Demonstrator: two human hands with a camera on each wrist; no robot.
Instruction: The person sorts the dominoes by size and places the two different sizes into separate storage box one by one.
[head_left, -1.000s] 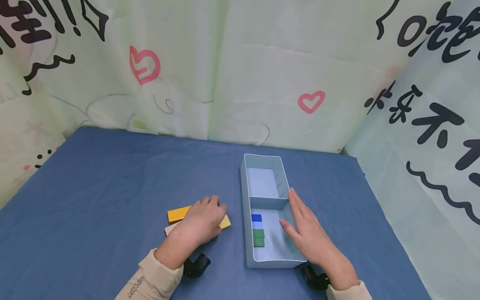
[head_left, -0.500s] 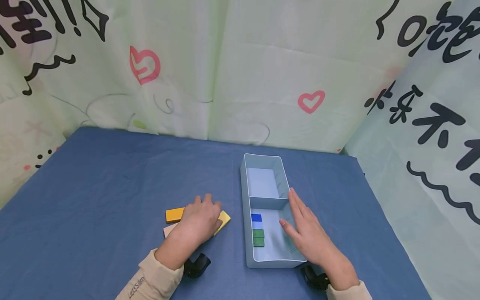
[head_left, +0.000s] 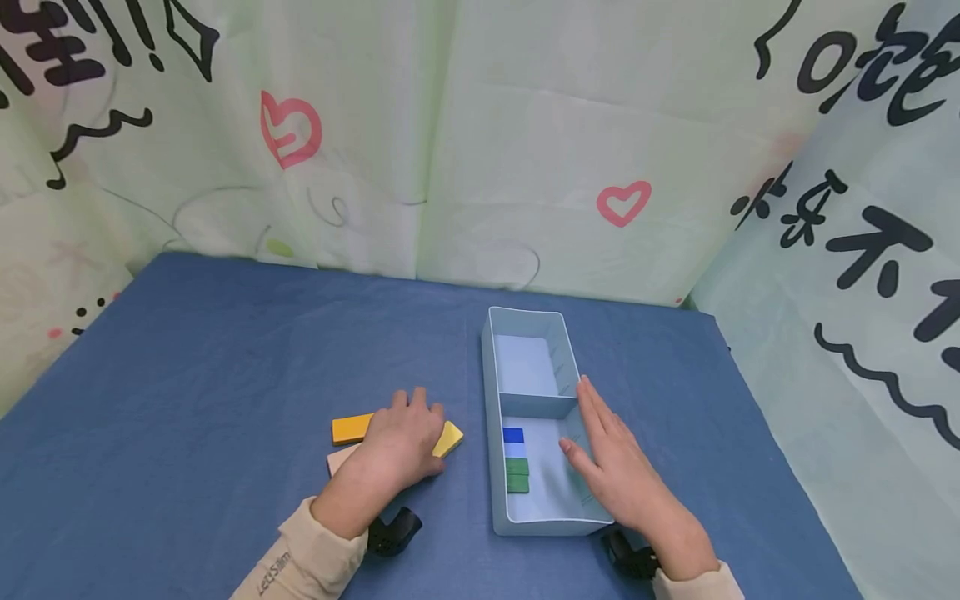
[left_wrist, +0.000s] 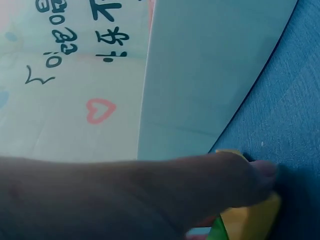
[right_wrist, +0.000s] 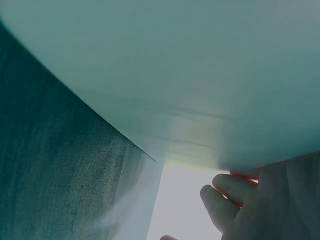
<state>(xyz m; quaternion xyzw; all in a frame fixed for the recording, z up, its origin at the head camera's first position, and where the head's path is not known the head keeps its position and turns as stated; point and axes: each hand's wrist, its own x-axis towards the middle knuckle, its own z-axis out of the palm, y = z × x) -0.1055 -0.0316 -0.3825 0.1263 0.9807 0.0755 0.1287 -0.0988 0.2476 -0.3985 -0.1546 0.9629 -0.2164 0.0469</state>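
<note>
My left hand [head_left: 401,442] lies over several flat blocks left of the box, its thumb on the near side of a yellow block [head_left: 452,437] and its fingers on the far side. In the left wrist view the thumb [left_wrist: 225,180] crosses that yellow block, and a green piece [left_wrist: 217,231] shows below. An orange block [head_left: 349,430] and a pale pink block [head_left: 341,459] stick out left of the hand. My right hand [head_left: 618,475], fingers straight, rests along the right wall of the light blue box [head_left: 555,528], the thumb over its near compartment.
Inside the near compartment, blue [head_left: 513,435], light blue [head_left: 515,450] and green blocks [head_left: 517,475] line the left wall. A divider [head_left: 538,406] separates the far compartment. Black wrist devices [head_left: 393,532] hang under both wrists. Printed curtains [head_left: 517,150] enclose the blue table [head_left: 247,358].
The left hand has shifted slightly left and its fingers have spread. The yellow block has turned under it, then partly back. The right hand and the box have stayed still.
</note>
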